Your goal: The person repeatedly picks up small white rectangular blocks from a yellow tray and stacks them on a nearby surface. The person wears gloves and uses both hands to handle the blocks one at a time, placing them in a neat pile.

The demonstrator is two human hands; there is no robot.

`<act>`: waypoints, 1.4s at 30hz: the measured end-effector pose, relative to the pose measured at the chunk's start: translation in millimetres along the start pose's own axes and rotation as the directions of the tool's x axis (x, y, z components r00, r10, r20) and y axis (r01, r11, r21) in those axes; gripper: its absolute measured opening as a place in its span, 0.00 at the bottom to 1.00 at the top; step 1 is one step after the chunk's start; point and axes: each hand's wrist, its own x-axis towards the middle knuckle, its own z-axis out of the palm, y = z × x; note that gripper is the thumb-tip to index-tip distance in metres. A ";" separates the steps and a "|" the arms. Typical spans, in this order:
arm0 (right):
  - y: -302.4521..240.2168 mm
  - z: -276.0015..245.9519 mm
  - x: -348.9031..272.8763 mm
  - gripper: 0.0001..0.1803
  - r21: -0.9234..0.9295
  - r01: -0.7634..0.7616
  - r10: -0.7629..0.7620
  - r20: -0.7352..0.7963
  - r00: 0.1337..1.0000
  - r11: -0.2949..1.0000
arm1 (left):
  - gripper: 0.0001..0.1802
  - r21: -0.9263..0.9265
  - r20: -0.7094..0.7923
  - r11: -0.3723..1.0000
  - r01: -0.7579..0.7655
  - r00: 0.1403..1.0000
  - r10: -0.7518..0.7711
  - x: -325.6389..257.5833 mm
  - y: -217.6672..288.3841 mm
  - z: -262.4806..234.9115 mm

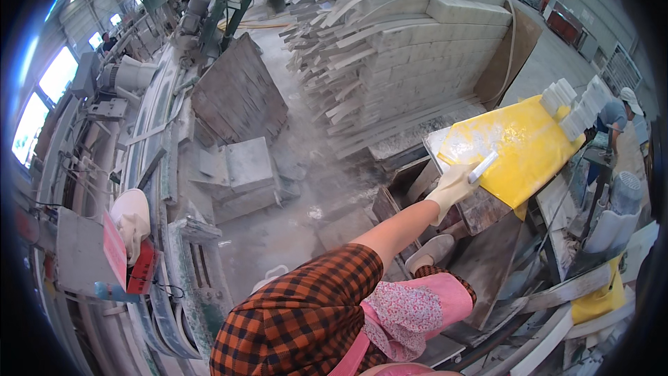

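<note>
My left hand (452, 189), in a pale cream glove, reaches out at the end of a bare forearm and an orange-and-black checked sleeve. Its fingers are closed around one end of a short white stone strip (485, 166). The strip sits over the near left part of a bench covered with a wet, shiny yellow sheet (529, 150). Several white strips (579, 108) are piled at the bench's far right end. My right hand does not show.
A tall stack of white stone slabs (431, 49) has uneven ends jutting left. Stone blocks (247, 166) and a leaning brown board (240, 90) stand left. A red box (139, 264) rests on machinery. A co-worker (616, 118) stands beyond the bench; long offcuts (543, 334) lie lower right.
</note>
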 end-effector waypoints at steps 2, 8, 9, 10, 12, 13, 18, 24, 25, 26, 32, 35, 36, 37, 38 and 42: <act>-0.5 -8.9 16.8 0.25 0.153 0.216 -0.171 -0.263 0.950 0.964 | 0.12 0.030 -0.034 0.999 -0.022 0.999 0.023 1.9 -5.4 4.7; -83.3 -24.6 79.6 0.27 0.972 -0.219 0.242 0.193 0.951 0.087 | 0.10 0.043 -0.016 0.999 -0.006 1.000 0.007 2.4 -10.3 12.1; -121.1 -26.0 98.8 0.31 0.991 -0.121 0.127 0.128 0.984 -0.061 | 0.10 0.045 -0.025 0.999 -0.023 0.999 0.024 3.1 -10.4 12.3; -160.6 -27.4 110.1 0.37 0.975 -0.038 0.020 0.043 0.999 -0.221 | 0.10 0.045 -0.022 0.999 -0.012 1.000 0.013 3.8 -10.8 12.0; -246.8 -34.1 127.0 0.35 0.947 -0.101 -0.023 0.098 0.995 -0.305 | 0.10 0.039 -0.005 0.999 0.009 1.000 -0.009 4.8 -12.2 11.2; -291.3 -39.7 130.3 0.35 0.932 -0.150 -0.104 0.122 0.987 -0.330 | 0.11 0.011 0.037 0.998 0.064 0.997 -0.065 6.5 -13.4 10.1; -456.1 -85.6 83.2 0.40 0.856 -0.296 -0.395 0.119 0.911 -0.424 | 0.20 0.127 0.006 0.990 -0.066 0.998 0.066 9.0 -17.2 -3.3; -509.2 -118.6 44.6 0.37 0.907 -0.260 -0.392 0.118 0.913 -0.332 | 0.52 0.100 0.374 0.995 0.012 0.926 -0.049 4.8 -5.3 -35.9; -508.8 -119.3 46.7 0.37 0.912 -0.260 -0.430 0.106 0.897 -0.317 | 0.60 0.096 0.388 0.995 0.019 0.920 -0.055 3.9 -2.4 -39.1; -508.1 -118.6 49.2 0.37 0.930 -0.235 -0.454 0.085 0.887 -0.284 | 0.61 0.117 0.381 0.993 0.005 0.923 -0.050 2.6 0.6 -40.0; -505.6 -106.4 59.7 0.36 0.971 -0.186 -0.656 0.042 0.754 -0.152 | 0.61 0.300 0.294 0.949 -0.095 0.956 0.003 -5.0 5.1 -15.5; -506.6 -99.6 65.6 0.35 0.979 -0.119 -0.703 -0.034 0.710 -0.168 | 0.58 0.340 0.190 0.940 -0.018 0.981 -0.050 -6.4 1.4 1.4; -506.6 -97.5 69.7 0.33 0.987 -0.072 -0.729 -0.057 0.682 -0.145 | 0.58 0.357 0.149 0.933 0.038 0.984 -0.097 -6.6 1.8 6.8; -504.9 -95.5 74.8 0.32 0.994 -0.019 -0.744 -0.068 0.664 -0.108 | 0.57 0.352 0.119 0.933 0.080 0.984 -0.129 -7.1 3.2 11.8; -501.2 -92.8 79.9 0.32 0.996 0.082 -0.750 -0.075 0.657 -0.029 | 0.57 0.353 0.084 0.932 0.086 0.989 -0.123 -8.0 5.3 16.0; -459.4 -73.5 93.5 0.31 0.961 0.278 -0.652 -0.217 0.726 -0.010 | 0.50 0.299 -0.035 0.935 0.191 0.981 -0.189 -10.6 14.3 22.4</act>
